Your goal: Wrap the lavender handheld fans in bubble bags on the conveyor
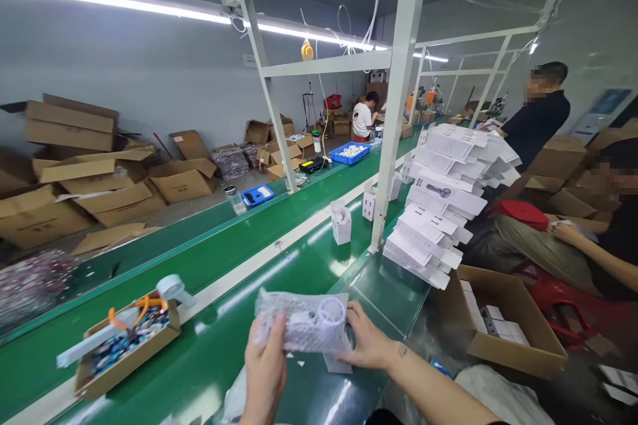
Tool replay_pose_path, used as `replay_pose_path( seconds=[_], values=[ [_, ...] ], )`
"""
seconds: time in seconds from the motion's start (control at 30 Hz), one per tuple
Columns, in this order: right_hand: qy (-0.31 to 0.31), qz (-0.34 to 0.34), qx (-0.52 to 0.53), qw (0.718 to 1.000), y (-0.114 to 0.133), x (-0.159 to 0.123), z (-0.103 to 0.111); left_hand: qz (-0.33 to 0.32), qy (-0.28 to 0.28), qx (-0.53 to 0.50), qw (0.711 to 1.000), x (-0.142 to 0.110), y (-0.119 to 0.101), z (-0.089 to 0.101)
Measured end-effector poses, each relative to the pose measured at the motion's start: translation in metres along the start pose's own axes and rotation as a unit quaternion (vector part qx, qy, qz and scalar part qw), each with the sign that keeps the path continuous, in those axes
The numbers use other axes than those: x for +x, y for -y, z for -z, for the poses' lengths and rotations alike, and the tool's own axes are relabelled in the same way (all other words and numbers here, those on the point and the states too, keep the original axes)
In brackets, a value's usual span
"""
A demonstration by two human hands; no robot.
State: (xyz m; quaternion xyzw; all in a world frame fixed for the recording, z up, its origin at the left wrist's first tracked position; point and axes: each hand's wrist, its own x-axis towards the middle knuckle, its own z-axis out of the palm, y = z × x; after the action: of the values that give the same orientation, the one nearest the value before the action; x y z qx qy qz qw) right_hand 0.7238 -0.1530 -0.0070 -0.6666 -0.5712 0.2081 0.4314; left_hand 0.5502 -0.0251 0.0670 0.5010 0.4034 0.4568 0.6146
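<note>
A white device with a round, ring-like end, wrapped in clear bubble wrap (302, 322), is held level above the near edge of the green belt. My left hand (268, 362) is closed round its left end, thumb on top. At the right end, beside the ring, the fingers of my right hand (367, 339) grip the wrap's edge. Partly hidden under the parcel is a white box (339, 364), close to my right fingertips; whether they touch it I cannot tell. Small white scraps lie on the surface below.
An open carton (127, 362) at left holds small packets, orange-handled pliers (137, 313) and a tape roll (171, 287). An open white box (341, 222) stands on the belt (239, 319). Flat white cartons (433, 206) are stacked right of a metal post (399, 93). Co-workers sit and stand beyond.
</note>
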Motion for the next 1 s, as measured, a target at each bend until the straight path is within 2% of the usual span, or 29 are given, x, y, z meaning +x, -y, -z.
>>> replay_pose_path(
  seconds=[0.07, 0.17, 0.23, 0.27, 0.33, 0.43, 0.5, 0.57, 0.63, 0.73, 0.8, 0.9, 1.0],
  values=[
    [-0.023, -0.020, 0.003, 1.000, -0.004, -0.006, -0.017, -0.125, 0.019, 0.147, 0.981, -0.005, 0.015, 0.011],
    [-0.032, -0.056, 0.023, 0.998, -0.013, -0.017, -0.023, -0.285, 0.112, 0.310, 0.900, -0.020, 0.035, 0.034],
    [-0.001, -0.073, 0.044, 0.996, -0.022, -0.020, -0.023, -0.343, 0.187, 0.377, 0.840, -0.030, 0.041, 0.046],
    [0.009, -0.079, 0.046, 0.996, -0.027, -0.019, -0.024, -0.349, 0.204, 0.407, 0.819, -0.032, 0.042, 0.048],
    [0.026, -0.079, 0.035, 0.996, -0.033, -0.016, -0.026, -0.332, 0.193, 0.466, 0.797, -0.032, 0.038, 0.045],
    [0.038, -0.060, 0.006, 0.997, -0.035, -0.009, -0.031, -0.287, 0.179, 0.554, 0.761, -0.023, 0.024, 0.018],
    [0.055, -0.041, -0.016, 0.997, -0.033, -0.004, -0.032, -0.271, 0.239, 0.597, 0.716, -0.015, 0.015, -0.008],
    [0.100, -0.008, -0.030, 0.994, -0.033, -0.003, -0.031, -0.263, 0.333, 0.621, 0.659, -0.010, 0.011, -0.031],
    [0.134, 0.005, -0.026, 0.991, -0.037, -0.005, -0.027, -0.258, 0.389, 0.630, 0.620, -0.010, 0.012, -0.043],
    [0.087, -0.068, 0.007, 0.994, -0.047, -0.014, -0.020, -0.285, 0.379, 0.622, 0.623, -0.022, 0.025, -0.038],
    [0.066, -0.106, 0.040, 0.991, -0.055, -0.019, -0.014, -0.333, 0.382, 0.608, 0.612, -0.032, 0.038, -0.028],
    [0.092, -0.118, 0.075, 0.986, -0.060, -0.015, -0.003, -0.395, 0.398, 0.591, 0.580, -0.040, 0.055, -0.021],
    [0.146, -0.108, 0.071, 0.981, -0.060, 0.004, 0.008, -0.392, 0.403, 0.572, 0.597, -0.032, 0.059, -0.029]
  ],
)
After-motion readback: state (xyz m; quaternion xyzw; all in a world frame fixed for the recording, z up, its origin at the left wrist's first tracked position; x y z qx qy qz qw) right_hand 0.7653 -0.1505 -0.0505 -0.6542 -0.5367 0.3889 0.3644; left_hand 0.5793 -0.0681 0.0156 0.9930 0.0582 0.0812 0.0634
